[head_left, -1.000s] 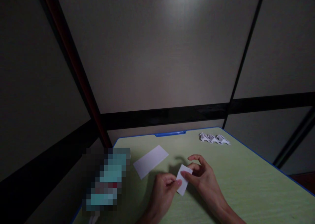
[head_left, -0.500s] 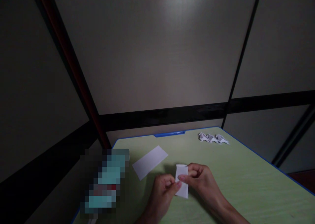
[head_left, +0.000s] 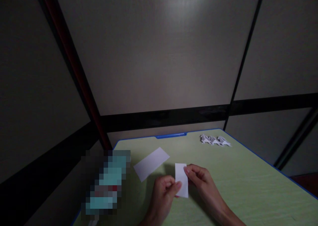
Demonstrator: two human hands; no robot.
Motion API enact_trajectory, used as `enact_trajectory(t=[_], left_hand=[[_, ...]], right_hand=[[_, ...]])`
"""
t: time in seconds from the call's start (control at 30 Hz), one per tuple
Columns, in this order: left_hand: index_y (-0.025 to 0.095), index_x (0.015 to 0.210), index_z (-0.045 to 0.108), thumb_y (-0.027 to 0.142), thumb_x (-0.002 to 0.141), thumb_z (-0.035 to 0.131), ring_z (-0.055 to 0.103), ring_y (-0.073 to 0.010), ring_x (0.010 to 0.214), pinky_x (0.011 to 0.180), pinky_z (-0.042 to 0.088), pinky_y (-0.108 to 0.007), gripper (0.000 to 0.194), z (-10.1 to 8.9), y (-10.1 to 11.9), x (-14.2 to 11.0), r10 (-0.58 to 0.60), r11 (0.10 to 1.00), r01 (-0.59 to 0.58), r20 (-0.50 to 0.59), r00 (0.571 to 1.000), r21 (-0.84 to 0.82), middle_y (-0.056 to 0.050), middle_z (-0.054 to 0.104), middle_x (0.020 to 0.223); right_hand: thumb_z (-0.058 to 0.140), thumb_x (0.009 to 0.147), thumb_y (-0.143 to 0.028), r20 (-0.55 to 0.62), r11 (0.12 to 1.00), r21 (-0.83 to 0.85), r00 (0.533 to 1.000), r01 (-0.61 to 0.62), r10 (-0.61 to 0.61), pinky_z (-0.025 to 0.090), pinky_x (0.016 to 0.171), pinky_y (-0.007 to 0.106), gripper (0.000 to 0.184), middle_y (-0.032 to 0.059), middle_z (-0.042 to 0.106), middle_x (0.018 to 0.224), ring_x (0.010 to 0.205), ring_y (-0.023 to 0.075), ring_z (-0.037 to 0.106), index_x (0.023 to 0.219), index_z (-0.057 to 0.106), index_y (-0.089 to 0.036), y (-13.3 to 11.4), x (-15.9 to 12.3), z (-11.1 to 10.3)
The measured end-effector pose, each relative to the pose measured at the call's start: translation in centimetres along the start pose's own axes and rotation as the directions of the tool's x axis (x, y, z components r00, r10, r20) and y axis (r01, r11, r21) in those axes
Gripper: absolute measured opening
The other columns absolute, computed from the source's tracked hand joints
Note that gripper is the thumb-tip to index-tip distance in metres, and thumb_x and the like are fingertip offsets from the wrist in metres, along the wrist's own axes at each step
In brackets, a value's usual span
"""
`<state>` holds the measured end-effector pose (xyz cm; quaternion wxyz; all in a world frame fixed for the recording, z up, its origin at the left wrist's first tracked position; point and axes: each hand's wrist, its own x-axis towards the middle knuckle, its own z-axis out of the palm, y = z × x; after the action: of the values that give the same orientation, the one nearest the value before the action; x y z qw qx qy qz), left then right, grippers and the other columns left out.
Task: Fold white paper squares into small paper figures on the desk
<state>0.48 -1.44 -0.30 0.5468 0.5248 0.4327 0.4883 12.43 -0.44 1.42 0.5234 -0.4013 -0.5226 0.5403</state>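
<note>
White paper slip sits between the fingers, over the bench: left hand pinched closed on its lower left edge, right hand likewise on its upper right. Light, even pressure, with the long edges kept aligned, should keep it square and uncrumpled.

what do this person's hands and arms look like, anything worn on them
The left hand and right hand are ungloved, with slender fingers. No sleeve, watch or bracelet shows on the visible forearms; rings cannot be made out.
</note>
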Motion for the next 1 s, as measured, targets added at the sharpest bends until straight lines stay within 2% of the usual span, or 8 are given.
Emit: enact_trajectory(t=[0.1, 0.27, 0.4, 0.47, 0.6, 0.7, 0.77, 1.0], left_hand=[[0.016, 0.04, 0.039, 0.036, 0.056, 0.056, 0.035, -0.0079, 0.04, 0.041, 0.03, -0.02, 0.031, 0.0, 0.1, 0.1, 0.012, 1.0, -0.013, -0.051, 0.999, -0.005, 0.005, 0.035, 0.039], [0.013, 0.043, 0.044, 0.031, 0.058, 0.055, 0.033, -0.0072, 0.04, 0.041, 0.026, -0.019, 0.027, -0.1, 0.5, 0.1, 0.011, 1.0, -0.01, 0.011, 1.0, -0.013, 0.004, 0.038, 0.04], [0.011, 0.052, 0.051, 0.035, 0.06, 0.054, 0.036, -0.008, 0.043, 0.042, 0.027, -0.019, 0.025, -0.1, 0.8, 0.0, -0.002, 0.998, 0.002, -0.009, 1.0, -0.062, 0.003, 0.043, 0.045], [0.011, 0.051, 0.05, 0.037, 0.06, 0.054, 0.034, -0.0078, 0.042, 0.041, 0.026, -0.019, 0.028, -0.1, 0.8, 0.0, 0.002, 0.999, -0.004, -0.047, 0.999, -0.046, 0.003, 0.041, 0.044], [0.013, 0.045, 0.043, 0.042, 0.061, 0.052, 0.031, -0.0072, 0.041, 0.039, 0.024, -0.019, 0.034, -0.5, 0.7, 0.2, 0.055, 0.998, -0.053, -0.142, 0.988, 0.013, 0.005, 0.035, 0.041], [0.015, 0.042, 0.038, 0.043, 0.061, 0.052, 0.03, -0.0073, 0.041, 0.04, 0.024, -0.019, 0.036, -0.9, 0.7, 0.3, 0.08, 0.996, -0.064, -0.286, 0.955, 0.066, 0.005, 0.033, 0.041], [0.015, 0.043, 0.037, 0.042, 0.061, 0.052, 0.031, -0.0077, 0.042, 0.041, 0.025, -0.019, 0.036, -1.1, 0.7, 0.4, 0.1, 0.993, -0.073, -0.335, 0.937, 0.092, 0.005, 0.033, 0.041], [0.014, 0.044, 0.043, 0.037, 0.067, 0.048, 0.04, -0.0097, 0.042, 0.043, 0.03, -0.02, 0.032, -1.2, 1.1, 0.1, 0.158, 0.976, -0.099, -0.328, 0.931, 0.192, 0.004, 0.041, 0.04]], right_hand=[[0.049, 0.068, -0.039, 0.04, 0.996, -0.077, 0.999, 0.036, -0.033, 0.028, 0.044, 0.019, 0.029, -0.004, 0.04, 0.049, 0.046, 0.008, 0.035, 0.055, 0.047, -0.013, 0.2, -0.2, 0.3], [0.04, 0.075, -0.034, 0.029, 0.936, -0.332, 0.993, 0.117, -0.114, 0.029, 0.046, 0.02, 0.028, -0.0039, 0.037, 0.052, 0.05, 0.0096, 0.036, 0.054, 0.041, -0.016, 0.0, -0.9, 0.5], [0.038, 0.077, -0.031, 0.187, 0.855, -0.477, 0.974, 0.202, -0.126, 0.031, 0.051, 0.021, 0.026, -0.0021, 0.042, 0.057, 0.055, 0.0112, 0.04, 0.057, 0.044, -0.016, -0.6, -1.5, 0.7], [0.034, 0.079, -0.031, 0.231, 0.856, -0.476, 0.968, 0.199, -0.096, 0.032, 0.051, 0.021, 0.026, -0.0018, 0.044, 0.058, 0.055, 0.0111, 0.04, 0.06, 0.045, -0.015, -0.7, -1.7, 0.9], [0.032, 0.079, -0.032, 0.215, 0.881, -0.449, 0.975, 0.149, -0.055, 0.032, 0.05, 0.021, 0.028, -0.0018, 0.044, 0.058, 0.054, 0.0107, 0.04, 0.062, 0.046, -0.015, -0.2, -1.9, 1.4], [0.034, 0.078, -0.032, 0.199, 0.876, -0.463, 0.979, 0.136, -0.047, 0.031, 0.05, 0.021, 0.027, -0.0021, 0.042, 0.057, 0.055, 0.0111, 0.039, 0.06, 0.045, -0.015, 0.4, -2.0, 1.7], [0.035, 0.077, -0.033, 0.163, 0.876, -0.469, 0.986, 0.112, -0.039, 0.029, 0.048, 0.02, 0.028, -0.0025, 0.041, 0.055, 0.054, 0.0111, 0.038, 0.057, 0.044, -0.016, 0.7, -2.1, 1.9], [0.04, 0.075, -0.032, 0.063, 0.892, -0.437, 0.994, 0.112, -0.094, 0.025, 0.044, 0.02, 0.029, -0.0045, 0.034, 0.05, 0.048, 0.0093, 0.033, 0.051, 0.041, -0.016, 0.1, -1.8, 1.5]])
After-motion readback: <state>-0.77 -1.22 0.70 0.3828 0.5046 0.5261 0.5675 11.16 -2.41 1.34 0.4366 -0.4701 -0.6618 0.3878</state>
